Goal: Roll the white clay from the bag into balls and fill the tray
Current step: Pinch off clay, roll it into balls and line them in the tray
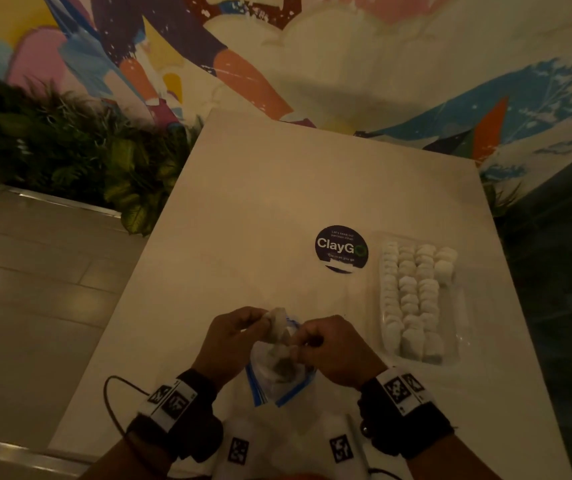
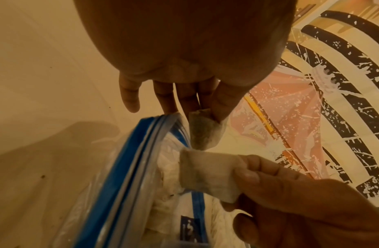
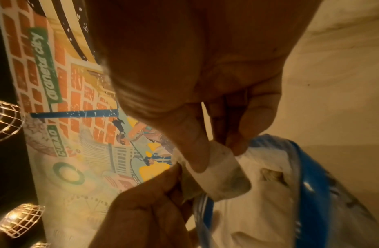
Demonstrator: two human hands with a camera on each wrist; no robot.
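Note:
My left hand (image 1: 263,319) pinches the upper end of a lump of white clay (image 1: 277,325) over a clear zip bag (image 1: 279,381) with a blue seal. My right hand (image 1: 300,342) pinches the lower end. In the left wrist view the clay shows as an upper piece (image 2: 203,130) under my left fingertips and a lower piece (image 2: 207,174) in my right hand; they meet at a narrow point. The right wrist view shows my right thumb on the clay (image 3: 222,174) above the bag (image 3: 267,193). At the right a clear tray (image 1: 462,306) holds several rows of white clay balls (image 1: 412,289).
A round dark ClayGo sticker (image 1: 341,249) sits on the white table (image 1: 260,202) left of the tray. Two white marker-tagged objects (image 1: 239,448) and a black cable (image 1: 113,403) lie at the near edge. Plants (image 1: 69,150) stand beyond the table's left edge.

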